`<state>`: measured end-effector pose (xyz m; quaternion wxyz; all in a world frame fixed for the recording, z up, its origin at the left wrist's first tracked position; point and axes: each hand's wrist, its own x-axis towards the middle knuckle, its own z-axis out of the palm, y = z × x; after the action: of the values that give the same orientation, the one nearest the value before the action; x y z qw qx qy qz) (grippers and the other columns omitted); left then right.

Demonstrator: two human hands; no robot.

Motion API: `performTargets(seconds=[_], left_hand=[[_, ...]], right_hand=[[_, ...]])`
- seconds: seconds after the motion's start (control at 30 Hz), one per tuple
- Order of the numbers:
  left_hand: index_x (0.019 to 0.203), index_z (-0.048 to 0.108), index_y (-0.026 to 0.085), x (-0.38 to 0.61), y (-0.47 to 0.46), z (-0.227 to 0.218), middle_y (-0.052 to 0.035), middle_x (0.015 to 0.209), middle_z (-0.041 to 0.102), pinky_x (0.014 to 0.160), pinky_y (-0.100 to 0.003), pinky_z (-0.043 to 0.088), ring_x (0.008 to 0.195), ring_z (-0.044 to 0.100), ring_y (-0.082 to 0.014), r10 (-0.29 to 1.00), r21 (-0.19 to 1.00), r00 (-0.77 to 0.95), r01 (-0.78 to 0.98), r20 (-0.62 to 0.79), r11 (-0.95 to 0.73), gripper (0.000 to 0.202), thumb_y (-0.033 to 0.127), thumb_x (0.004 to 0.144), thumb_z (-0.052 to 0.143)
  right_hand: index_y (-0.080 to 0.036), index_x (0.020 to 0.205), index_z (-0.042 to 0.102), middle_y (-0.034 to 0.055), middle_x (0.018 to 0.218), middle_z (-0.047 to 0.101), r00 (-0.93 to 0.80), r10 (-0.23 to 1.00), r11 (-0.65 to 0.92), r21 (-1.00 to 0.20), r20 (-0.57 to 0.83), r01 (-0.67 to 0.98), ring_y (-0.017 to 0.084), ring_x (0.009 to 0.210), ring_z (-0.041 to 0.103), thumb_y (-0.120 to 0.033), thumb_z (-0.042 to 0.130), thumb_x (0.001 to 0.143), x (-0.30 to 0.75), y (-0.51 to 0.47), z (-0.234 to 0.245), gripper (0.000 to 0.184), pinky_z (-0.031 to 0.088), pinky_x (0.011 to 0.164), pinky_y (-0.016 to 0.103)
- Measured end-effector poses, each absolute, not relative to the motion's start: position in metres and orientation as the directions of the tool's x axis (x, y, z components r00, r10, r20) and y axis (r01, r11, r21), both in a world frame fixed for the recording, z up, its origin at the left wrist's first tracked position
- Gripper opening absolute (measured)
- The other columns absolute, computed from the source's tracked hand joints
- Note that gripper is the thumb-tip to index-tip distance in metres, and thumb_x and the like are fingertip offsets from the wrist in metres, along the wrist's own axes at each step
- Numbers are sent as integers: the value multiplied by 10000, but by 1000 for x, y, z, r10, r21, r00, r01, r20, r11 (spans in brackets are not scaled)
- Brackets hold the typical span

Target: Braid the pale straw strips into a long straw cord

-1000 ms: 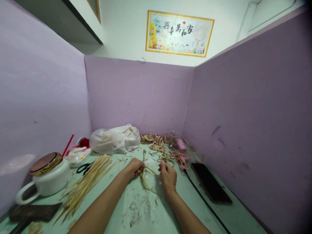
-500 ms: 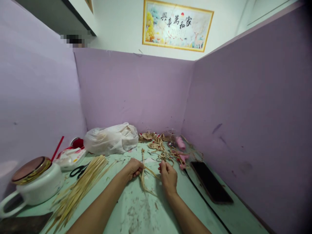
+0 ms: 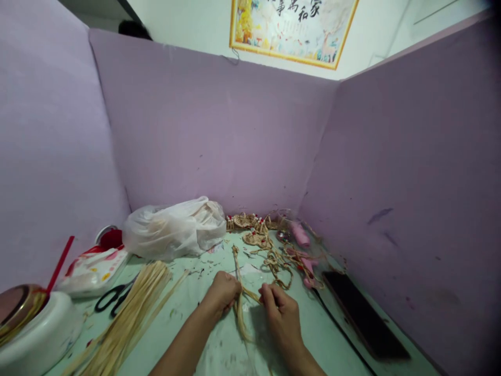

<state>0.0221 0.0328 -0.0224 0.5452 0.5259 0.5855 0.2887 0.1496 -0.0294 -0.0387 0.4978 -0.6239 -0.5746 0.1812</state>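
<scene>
My left hand [image 3: 224, 292] is closed around strands of pale straw [image 3: 241, 313] over the middle of the table. Opposite it, my right hand [image 3: 279, 308] pinches a strand that stretches across from the left fingers. The straw runs up to a small knotted end lying on the table, and a loose tail curves down between my hands. Beyond my right hand lie tangled straw cords [image 3: 278, 266]. A bundle of loose flat straw [image 3: 133, 313] rests to the left of my left forearm.
Black-handled scissors [image 3: 113, 300], a packet of wipes [image 3: 94, 271] and a white mug [image 3: 43, 334] stand left. A plastic bag [image 3: 176, 227] and woven straw pieces [image 3: 256, 239] lie at the back. A pink thread spool [image 3: 300, 234], black cable [image 3: 342, 331] and phone [image 3: 366, 313] are right.
The camera view has tilted down and come closer to the table. Both hands keep hold of the straw, with the strand still drawn between them.
</scene>
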Motion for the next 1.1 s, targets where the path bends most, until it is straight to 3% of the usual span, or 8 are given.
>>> performTargets(seconds=[0.17,0.33,0.6,1.1], left_hand=[[386,345,173,23,31,-21,59,282,276,282,-187,114,227,230,-49,930,919,162,279,-330,278,176,128,525,442],[383,379,167,21,30,-17,59,274,291,277,-181,130,228,225,-44,921,909,180,311,-345,279,180,213,518,491],[412,394,171,21,29,-10,71,304,300,274,-176,121,245,229,-35,896,889,227,352,-383,291,200,302,503,515],[433,442,154,28,25,-8,69,309,321,281,-185,88,248,220,-26,899,892,204,330,-387,309,187,270,538,545]], right_hand=[[-156,566,531,28,535,527,133,857,279,-665,498,693,113,519,462,-333,376,830,148,-31,-41,354,306,533,218],[-159,550,532,17,514,519,30,817,381,-577,577,722,96,493,453,-264,381,830,150,-31,-41,335,272,507,219],[-168,550,543,10,515,535,17,811,428,-612,585,665,95,478,455,-244,382,823,151,-28,-40,326,252,498,238],[-160,527,530,11,491,528,103,872,347,-753,478,559,94,453,413,-288,399,814,157,-20,-40,340,260,484,229]])
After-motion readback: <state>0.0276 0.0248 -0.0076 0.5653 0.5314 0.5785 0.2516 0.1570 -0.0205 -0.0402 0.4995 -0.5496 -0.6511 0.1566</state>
